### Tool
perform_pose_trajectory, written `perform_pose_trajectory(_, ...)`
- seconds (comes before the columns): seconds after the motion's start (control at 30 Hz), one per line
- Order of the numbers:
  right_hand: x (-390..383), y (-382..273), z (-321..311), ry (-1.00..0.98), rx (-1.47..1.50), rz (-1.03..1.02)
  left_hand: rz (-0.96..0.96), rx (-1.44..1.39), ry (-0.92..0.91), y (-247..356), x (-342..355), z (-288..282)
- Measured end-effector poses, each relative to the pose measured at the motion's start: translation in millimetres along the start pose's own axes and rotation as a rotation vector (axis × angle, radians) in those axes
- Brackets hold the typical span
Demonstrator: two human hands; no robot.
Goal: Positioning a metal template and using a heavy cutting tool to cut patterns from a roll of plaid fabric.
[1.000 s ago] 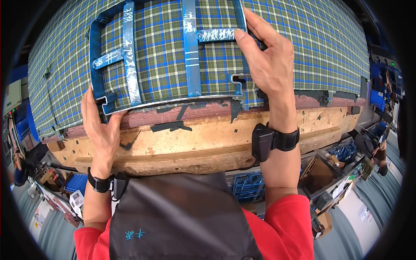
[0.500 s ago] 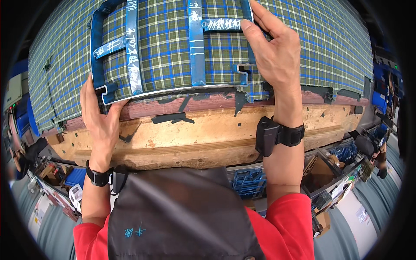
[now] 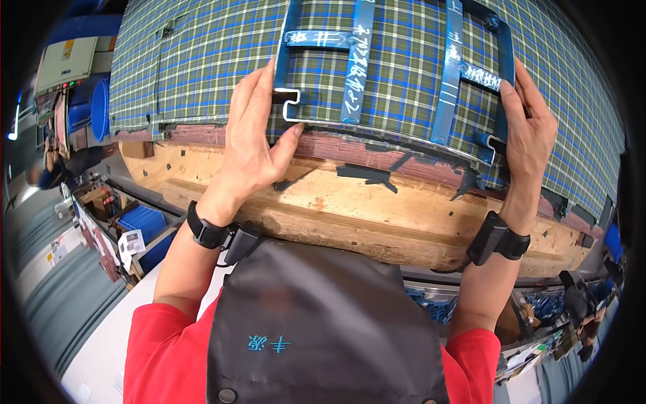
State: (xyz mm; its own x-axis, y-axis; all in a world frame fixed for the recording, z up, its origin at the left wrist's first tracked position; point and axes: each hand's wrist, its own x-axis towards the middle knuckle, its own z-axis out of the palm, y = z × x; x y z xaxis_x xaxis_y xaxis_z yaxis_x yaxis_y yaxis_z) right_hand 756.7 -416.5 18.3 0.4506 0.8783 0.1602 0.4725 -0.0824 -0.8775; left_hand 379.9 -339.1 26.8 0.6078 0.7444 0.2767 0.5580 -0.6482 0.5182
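A blue metal frame (image 3: 447, 81) with crossbars, notched near corners and white handwriting lies on green, blue and white plaid fabric (image 3: 208, 67). My left hand (image 3: 252, 141) grips its left side, fingers along the outer edge and thumb by the near corner. On the right side my right hand (image 3: 531, 135) holds the frame, thumb on top and fingers round the outside. The frame's far end runs out of the picture at the top. Beneath the fabric's near edge show a reddish strip (image 3: 330, 145) and torn black tape (image 3: 367, 174).
The wooden table edge (image 3: 323, 212) runs between me and the fabric. At the left stand a blue bin (image 3: 142, 222) and a shelf unit with boxes. Racks with blue parts (image 3: 545, 306) stand at the lower right, where a person (image 3: 585, 323) is partly visible.
My view has swung to the left, so frame, hands and table appear farther right in the picture. Both hands remain on the frame's sides; my right hand sits nearer its close corner.
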Motion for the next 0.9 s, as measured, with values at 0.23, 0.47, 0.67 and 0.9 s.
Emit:
perform_pose_trajectory(0.23,-4.1,-6.7,-0.8,0.047,-0.009,-0.002,0.007,-0.026,0.017,1.1,-0.2,3.4)
perform_pose_trajectory(0.47,-7.5,-4.3,-5.2,0.028,0.019,0.003,-0.015,-0.027,0.083,4.7,4.5,17.7)
perform_pose_trajectory(0.67,1.1,5.8,14.0,0.043,0.039,-0.047,-0.1,-0.004,0.058,-1.4,4.5,17.0)
perform_pose_trajectory(0.9,-1.7,9.8,15.3,0.037,0.163,-0.082,-0.048,-0.023,0.094,-3.1,-7.1,14.5)
